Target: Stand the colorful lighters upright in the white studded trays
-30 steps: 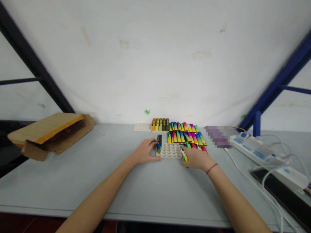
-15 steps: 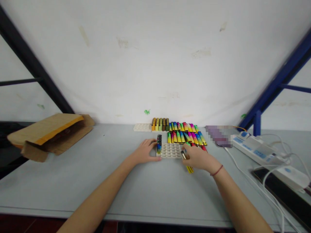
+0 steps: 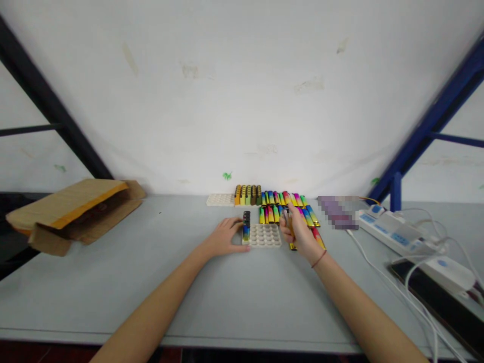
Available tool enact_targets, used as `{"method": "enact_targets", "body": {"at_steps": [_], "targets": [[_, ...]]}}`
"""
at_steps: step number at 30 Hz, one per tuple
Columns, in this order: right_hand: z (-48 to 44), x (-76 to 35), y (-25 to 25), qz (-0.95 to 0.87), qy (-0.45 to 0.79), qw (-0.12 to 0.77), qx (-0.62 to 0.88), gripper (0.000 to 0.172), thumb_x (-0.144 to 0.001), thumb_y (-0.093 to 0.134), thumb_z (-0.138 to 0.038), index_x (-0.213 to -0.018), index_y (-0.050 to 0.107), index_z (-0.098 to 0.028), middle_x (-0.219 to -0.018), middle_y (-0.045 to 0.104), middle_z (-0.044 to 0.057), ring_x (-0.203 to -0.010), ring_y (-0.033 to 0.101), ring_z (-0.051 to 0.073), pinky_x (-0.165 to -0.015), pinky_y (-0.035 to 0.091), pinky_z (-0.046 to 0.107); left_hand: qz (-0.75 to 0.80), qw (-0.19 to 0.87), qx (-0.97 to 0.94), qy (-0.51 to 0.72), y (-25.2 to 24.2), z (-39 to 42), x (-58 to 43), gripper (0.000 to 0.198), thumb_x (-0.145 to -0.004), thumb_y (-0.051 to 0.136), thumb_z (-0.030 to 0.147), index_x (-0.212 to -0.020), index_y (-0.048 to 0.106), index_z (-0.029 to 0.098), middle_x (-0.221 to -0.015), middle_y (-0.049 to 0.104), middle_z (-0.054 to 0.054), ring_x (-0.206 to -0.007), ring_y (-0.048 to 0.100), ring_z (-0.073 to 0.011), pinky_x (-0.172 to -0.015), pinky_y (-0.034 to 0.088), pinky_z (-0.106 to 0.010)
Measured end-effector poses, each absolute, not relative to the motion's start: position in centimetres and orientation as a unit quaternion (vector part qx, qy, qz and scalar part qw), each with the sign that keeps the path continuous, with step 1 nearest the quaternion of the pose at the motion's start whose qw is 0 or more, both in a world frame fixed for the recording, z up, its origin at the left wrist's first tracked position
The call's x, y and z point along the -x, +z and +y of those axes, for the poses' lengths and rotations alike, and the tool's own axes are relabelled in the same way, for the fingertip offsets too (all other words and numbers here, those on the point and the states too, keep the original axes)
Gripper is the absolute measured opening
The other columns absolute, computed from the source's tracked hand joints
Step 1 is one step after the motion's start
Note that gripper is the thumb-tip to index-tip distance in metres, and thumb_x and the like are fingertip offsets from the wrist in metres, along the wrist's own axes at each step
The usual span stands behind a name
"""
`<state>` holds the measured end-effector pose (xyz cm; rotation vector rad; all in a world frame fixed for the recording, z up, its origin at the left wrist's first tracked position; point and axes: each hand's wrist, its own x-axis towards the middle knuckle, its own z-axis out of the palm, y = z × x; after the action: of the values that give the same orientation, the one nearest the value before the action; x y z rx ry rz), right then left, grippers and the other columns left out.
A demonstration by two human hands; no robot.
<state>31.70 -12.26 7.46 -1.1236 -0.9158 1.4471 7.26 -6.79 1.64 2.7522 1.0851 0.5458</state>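
Note:
A white tray (image 3: 265,235) with rows of round hollows lies on the table. Along its left end stands a row of dark-topped lighters (image 3: 246,231), blue and yellow below. My left hand (image 3: 224,237) steadies that end, thumb on the front edge and fingers behind, near the lighters. Raised just right of the tray, my right hand (image 3: 300,232) has its fingers wrapped round a lighter (image 3: 288,219), metal end up. Under and behind it lie rainbow-coloured lighters (image 3: 269,214) in rows, some hidden by the hand.
At the back stand a filled tray of lighters (image 3: 247,195) and a second white tray (image 3: 220,200). A brown paper bag (image 3: 86,206) lies left. On the right are a phone (image 3: 338,214), a power strip (image 3: 408,234), white cables and a black flat object (image 3: 434,297).
My right hand has turned upright and lifted slightly, with the lighter now pointing up. Lighters that it covered near the tray's right end show more. My left hand stays on the tray.

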Motion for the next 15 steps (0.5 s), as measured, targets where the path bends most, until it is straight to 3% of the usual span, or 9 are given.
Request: {"method": "enact_targets", "body": {"at_steps": [3, 10, 15], "targets": [[-12.36, -31.31, 7.13, -0.33, 0.629, 0.549, 0.44, 0.047, -0.08, 0.04, -0.058, -0.051, 0.034, -0.022, -0.041, 0.019, -0.01, -0.033, 0.013, 0.004, -0.031, 0.013, 0.017, 0.36, 0.066, -0.914, 0.175, 1.78, -6.83, -7.29, 0.078, -0.073, 0.065, 0.068, -0.126, 0.053, 0.012, -0.134, 0.047, -0.017, -0.122, 0.045, -0.0338, -0.106, 0.035, -0.046], [-12.7, -31.03, 7.56, -0.282, 0.618, 0.582, 0.447, 0.045, -0.085, 0.024, -0.039, -0.044, 0.029, -0.022, -0.036, 0.016, -0.008, -0.03, 0.009, 0.006, -0.029, 0.01, 0.017, 0.359, 0.066, -0.914, 0.177, 1.77, -6.85, -7.27, 0.076, -0.073, 0.065, 0.067, -0.126, 0.053, 0.013, -0.134, 0.047, -0.017, -0.122, 0.045, -0.0338, -0.107, 0.034, -0.047], [-12.73, -30.91, 7.3, -0.299, 0.599, 0.583, 0.46, 0.047, -0.085, 0.028, -0.048, -0.045, 0.029, -0.023, -0.038, 0.015, -0.009, -0.031, 0.01, 0.006, -0.03, 0.01, 0.018, 0.36, 0.073, -0.912, 0.184, 1.78, -6.86, -7.27, 0.077, -0.072, 0.065, 0.068, -0.126, 0.053, 0.013, -0.134, 0.047, -0.017, -0.122, 0.045, -0.0349, -0.106, 0.034, -0.048]]}}
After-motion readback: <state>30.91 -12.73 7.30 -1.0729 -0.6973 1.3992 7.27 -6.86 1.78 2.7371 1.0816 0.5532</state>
